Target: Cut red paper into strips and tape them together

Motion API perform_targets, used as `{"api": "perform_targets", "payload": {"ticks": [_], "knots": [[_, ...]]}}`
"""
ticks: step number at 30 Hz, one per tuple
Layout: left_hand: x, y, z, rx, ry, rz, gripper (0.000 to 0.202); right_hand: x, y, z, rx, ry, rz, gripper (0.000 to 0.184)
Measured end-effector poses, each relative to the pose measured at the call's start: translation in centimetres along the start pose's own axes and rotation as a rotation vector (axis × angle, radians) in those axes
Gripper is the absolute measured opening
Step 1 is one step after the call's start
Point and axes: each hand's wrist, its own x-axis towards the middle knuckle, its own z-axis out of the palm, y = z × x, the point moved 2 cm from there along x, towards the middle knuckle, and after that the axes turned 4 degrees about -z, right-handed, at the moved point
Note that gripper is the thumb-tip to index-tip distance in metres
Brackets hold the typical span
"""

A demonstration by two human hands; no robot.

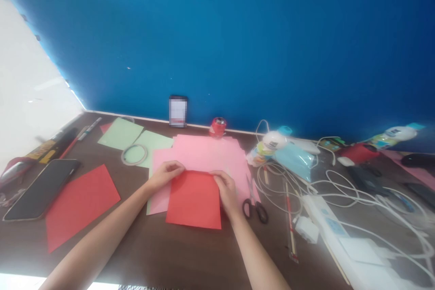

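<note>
A red sheet of paper (194, 200) is held by its far edge between my two hands, over the near part of the pink sheets (207, 152). My left hand (166, 174) pinches the far left corner. At the far right corner, the fingers of my right hand (225, 188) are closed on the same sheet. Black-handled scissors (254, 210) lie just right of my right hand, blades pointing away. Green sheets (122, 132) with a tape ring (134, 155) on them are left of the pink stack.
At left lie a phone (42, 189) and another red sheet (83, 206). A small screen (178, 112) leans on the blue wall, near a red round object (218, 127). Glue bottles (272, 142), tangled white cables (340, 190) and a power strip (335, 231) crowd the right.
</note>
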Motion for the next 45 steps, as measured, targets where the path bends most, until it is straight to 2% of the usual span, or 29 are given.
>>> {"api": "perform_targets", "payload": {"ticks": [5,10,14,24,30,34,37,40,45], "knots": [[0.1,-0.2,0.1,0.064,0.011,0.024,0.024,-0.3,-0.3,0.3,-0.024,0.007,-0.035,0.018],[0.0,-0.3,0.4,0.126,-0.018,0.049,0.022,-0.2,0.4,0.6,-0.052,0.077,-0.033,0.018],[0.0,-0.3,0.4,0.147,-0.016,0.057,0.02,0.0,1.0,0.6,0.009,0.119,-0.05,0.019],[0.3,-0.8,0.2,0.076,-0.026,0.039,0.02,0.3,1.2,-0.1,0.02,0.1,-0.012,0.017],[0.0,-0.1,0.5,0.116,-0.011,0.035,0.026,0.0,0.9,0.5,-0.02,0.098,-0.038,0.013],[-0.2,0.1,0.7,0.111,-0.077,-0.059,0.029,-0.2,0.9,0.7,-0.05,0.06,-0.058,0.012],[-0.2,0.0,0.7,0.106,-0.083,-0.092,0.03,-0.2,1.0,0.6,-0.056,0.044,-0.071,0.011],[-0.2,-0.1,0.7,0.096,-0.074,-0.08,0.027,-0.3,0.9,0.6,-0.104,0.027,-0.108,0.011],[-0.2,-0.1,1.0,0.085,-0.094,-0.032,0.024,-0.7,0.1,1.4,-0.35,-0.129,-0.242,0.015]]}}
